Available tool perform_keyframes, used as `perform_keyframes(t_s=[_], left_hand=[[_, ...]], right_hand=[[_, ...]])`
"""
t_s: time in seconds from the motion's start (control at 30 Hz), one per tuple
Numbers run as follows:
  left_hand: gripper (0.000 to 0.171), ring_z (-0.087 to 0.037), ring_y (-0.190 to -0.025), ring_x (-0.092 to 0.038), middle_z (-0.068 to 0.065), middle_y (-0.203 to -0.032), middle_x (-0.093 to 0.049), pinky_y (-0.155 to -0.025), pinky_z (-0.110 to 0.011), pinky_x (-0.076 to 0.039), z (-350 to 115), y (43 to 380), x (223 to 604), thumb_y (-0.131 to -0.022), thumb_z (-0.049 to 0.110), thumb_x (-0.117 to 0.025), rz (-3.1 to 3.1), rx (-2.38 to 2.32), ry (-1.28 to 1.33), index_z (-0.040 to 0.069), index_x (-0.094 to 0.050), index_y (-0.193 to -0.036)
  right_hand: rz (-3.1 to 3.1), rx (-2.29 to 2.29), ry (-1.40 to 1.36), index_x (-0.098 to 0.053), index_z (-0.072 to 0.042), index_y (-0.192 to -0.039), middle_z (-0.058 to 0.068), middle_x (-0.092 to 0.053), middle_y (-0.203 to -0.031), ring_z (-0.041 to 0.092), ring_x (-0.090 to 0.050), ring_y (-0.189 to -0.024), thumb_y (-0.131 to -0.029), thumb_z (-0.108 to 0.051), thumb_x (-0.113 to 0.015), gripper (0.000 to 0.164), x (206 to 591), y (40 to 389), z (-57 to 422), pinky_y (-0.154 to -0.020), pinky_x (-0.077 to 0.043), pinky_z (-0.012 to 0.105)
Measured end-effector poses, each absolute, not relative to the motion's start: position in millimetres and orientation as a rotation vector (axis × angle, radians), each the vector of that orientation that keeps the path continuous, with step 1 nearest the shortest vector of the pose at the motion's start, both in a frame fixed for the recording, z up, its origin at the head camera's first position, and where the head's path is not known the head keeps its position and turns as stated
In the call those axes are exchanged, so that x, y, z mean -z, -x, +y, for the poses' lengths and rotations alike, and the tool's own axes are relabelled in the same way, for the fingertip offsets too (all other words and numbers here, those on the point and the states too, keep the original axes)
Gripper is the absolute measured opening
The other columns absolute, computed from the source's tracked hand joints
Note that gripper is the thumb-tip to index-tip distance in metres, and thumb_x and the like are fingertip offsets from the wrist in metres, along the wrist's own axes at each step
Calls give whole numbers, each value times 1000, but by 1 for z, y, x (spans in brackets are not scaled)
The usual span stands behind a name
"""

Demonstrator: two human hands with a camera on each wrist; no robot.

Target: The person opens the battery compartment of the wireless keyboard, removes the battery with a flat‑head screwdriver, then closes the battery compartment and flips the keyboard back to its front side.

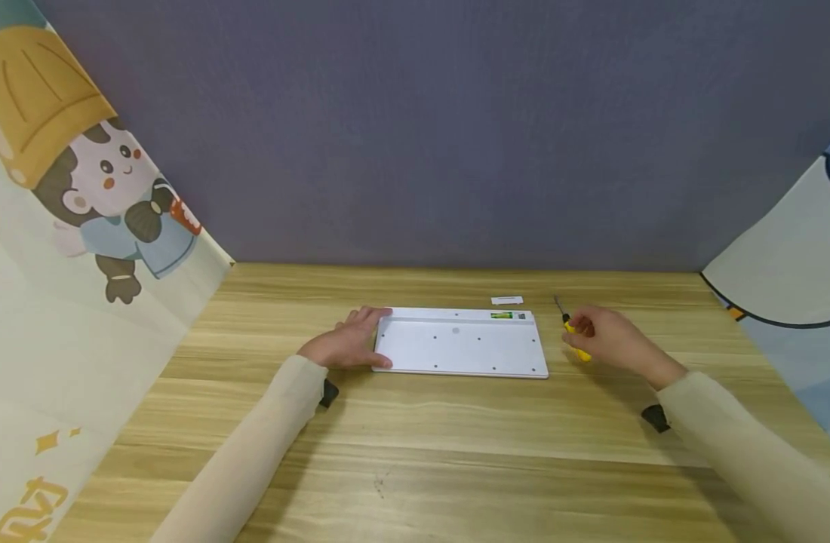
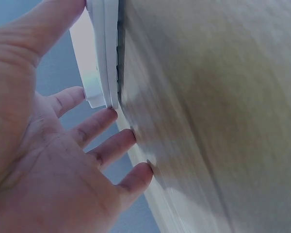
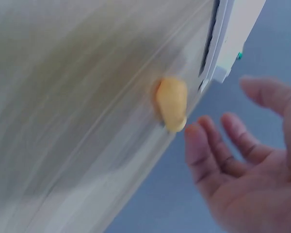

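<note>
A white keyboard (image 1: 462, 351) lies upside down on the table, its screw-dotted back facing up. A green battery (image 1: 502, 316) shows in the slot along its raised far strip. My left hand (image 1: 350, 343) rests at the keyboard's left end, thumb near the front corner and index finger at the far one; in the left wrist view its fingers are spread. To the right lies a screwdriver (image 1: 583, 354) with a yellow handle, its metal tip pointing away. My right hand (image 1: 612, 339) is just over the handle, fingers loosely bent and apart from it in the right wrist view.
Behind the keyboard lies a small white battery cover (image 1: 506, 300). A dark grey partition (image 1: 456, 151) stands along the back of the wooden table (image 1: 415, 452). Printed panels flank it on the left (image 1: 21, 302) and right (image 1: 782, 286).
</note>
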State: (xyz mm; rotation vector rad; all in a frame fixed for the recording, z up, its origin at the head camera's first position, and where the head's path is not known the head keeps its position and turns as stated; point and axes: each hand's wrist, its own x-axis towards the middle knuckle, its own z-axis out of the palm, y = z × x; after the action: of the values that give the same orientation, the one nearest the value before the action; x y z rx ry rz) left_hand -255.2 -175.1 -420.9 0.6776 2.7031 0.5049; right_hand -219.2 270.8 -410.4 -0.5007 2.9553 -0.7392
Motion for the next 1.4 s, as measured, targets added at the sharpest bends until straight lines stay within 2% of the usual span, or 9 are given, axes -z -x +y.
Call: perform_keyframes(t_s=[0.1, 0.2, 0.3, 0.37, 0.5, 0.73, 1.0, 1.27, 1.4], left_hand=[[97, -39, -137, -18, -15, -147, -27, -105, -61, -18, -175, 255, 420, -75, 46, -76, 2703, -497, -680, 15, -22, -150], [97, -39, -137, -18, -16, -147, -27, -105, -61, -18, -174, 255, 419, -76, 46, -76, 2704, -502, -683, 14, -22, -149], [96, -38, -137, -19, -15, -147, -27, -104, -62, -18, -174, 255, 419, -76, 45, -77, 2701, -505, -681, 14, -22, -149], [96, -38, -137, -19, -15, -147, -27, -104, -62, -19, -174, 254, 419, -76, 44, -77, 2699, -509, -682, 13, -23, -149], [96, -39, -137, -19, -15, -148, -26, -104, -62, -19, -173, 254, 419, -77, 44, -76, 2697, -500, -683, 13, -22, -149], [95, -39, -135, -22, -17, -146, -28, -103, -62, -20, -173, 253, 417, -76, 42, -77, 2709, -509, -699, 10, -24, -148], [92, -36, -131, -28, -15, -143, -33, -102, -59, -24, -172, 257, 417, -74, 43, -79, 2735, -496, -708, 9, -31, -145], [85, -34, -131, -26, -14, -142, -33, -101, -55, -21, -142, 262, 411, -77, 46, -76, 2831, -425, -824, 9, -37, -143], [76, -30, -132, -27, -11, -142, -36, -106, -53, -20, -118, 265, 411, -82, 43, -71, 2807, -395, -966, 9, -38, -142]], right_hand=[[2914, 822, 627, -55, 6, -118, 20, -59, -110, 33, -57, -95, -87, -23, -70, 45, 413, 218, 262, -78, -48, 47], [2848, 882, 710, -46, 4, -133, 24, -51, -126, 39, -52, -107, -84, -27, -73, 64, 416, 218, 255, -84, -46, 52], [2785, 879, 751, -36, 1, -141, 24, -41, -137, 43, -44, -118, -81, -31, -76, 79, 419, 221, 249, -91, -41, 54], [2752, 851, 753, -33, 0, -144, 24, -34, -142, 45, -35, -126, -80, -33, -76, 84, 421, 222, 246, -96, -35, 57], [2719, 792, 749, -31, -1, -145, 26, -29, -144, 45, -27, -131, -82, -30, -75, 82, 422, 223, 244, -99, -30, 59], [2721, 759, 798, -32, 2, -143, 25, -36, -137, 43, -37, -124, -81, -27, -76, 82, 422, 226, 243, -96, -34, 57], [2751, 708, 797, -32, 3, -144, 25, -39, -134, 41, -38, -123, -80, -25, -77, 83, 423, 226, 239, -97, -35, 55], [2761, 666, 805, -30, 3, -145, 25, -39, -132, 41, -39, -121, -81, -25, -76, 84, 424, 225, 239, -96, -35, 55], [2772, 649, 805, -29, 3, -146, 25, -38, -134, 41, -38, -123, -81, -22, -76, 83, 424, 226, 240, -97, -35, 55]])
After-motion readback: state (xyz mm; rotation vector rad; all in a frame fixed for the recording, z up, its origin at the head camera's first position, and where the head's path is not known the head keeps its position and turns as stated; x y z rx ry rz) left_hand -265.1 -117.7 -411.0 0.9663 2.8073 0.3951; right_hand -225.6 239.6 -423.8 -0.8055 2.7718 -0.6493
